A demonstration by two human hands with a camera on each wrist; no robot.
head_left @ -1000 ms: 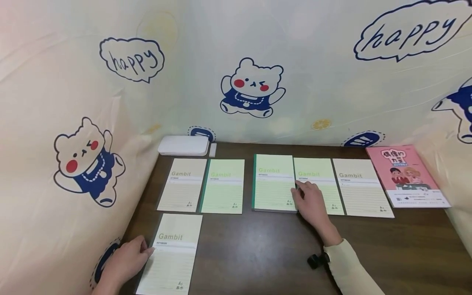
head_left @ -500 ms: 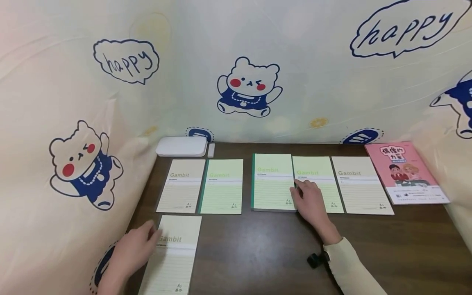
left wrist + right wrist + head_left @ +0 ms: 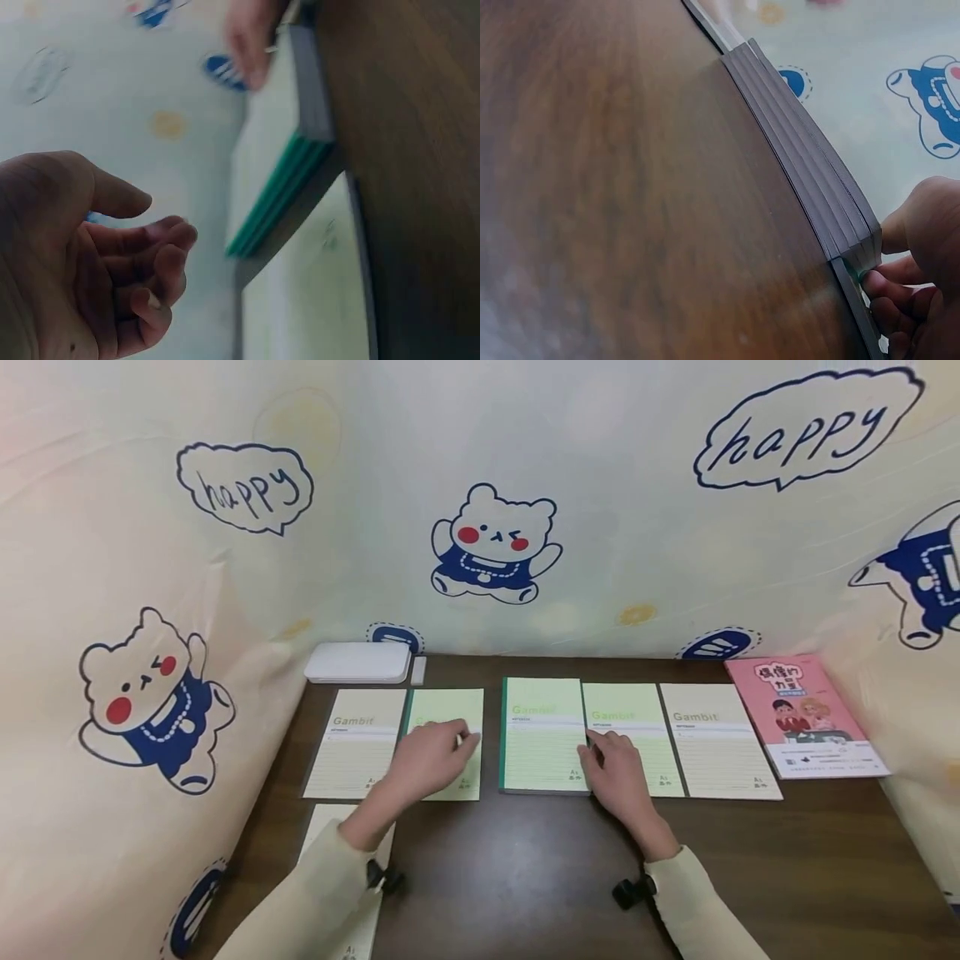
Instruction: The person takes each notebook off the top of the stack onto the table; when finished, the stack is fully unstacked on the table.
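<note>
In the head view my left hand hovers over the left green Gambit notebook, partly covering it. Its fingers hang loosely curled with nothing between them, as the left wrist view shows of the same hand. My right hand grips the right edge of a stack of green-spined notebooks. Up close, the right wrist view has thumb and curled fingers at a corner of this thick stack. Beneath the right hand lies another green notebook, flat on the table.
A cream notebook lies at the left, another in front of it under my left sleeve. Further right are a cream notebook and a pink book. A white case and a small white block stand at the back.
My left hand has left the front cream notebook's left edge and moved right and away from me, over the green notebook. The right hand stays at the stack.
</note>
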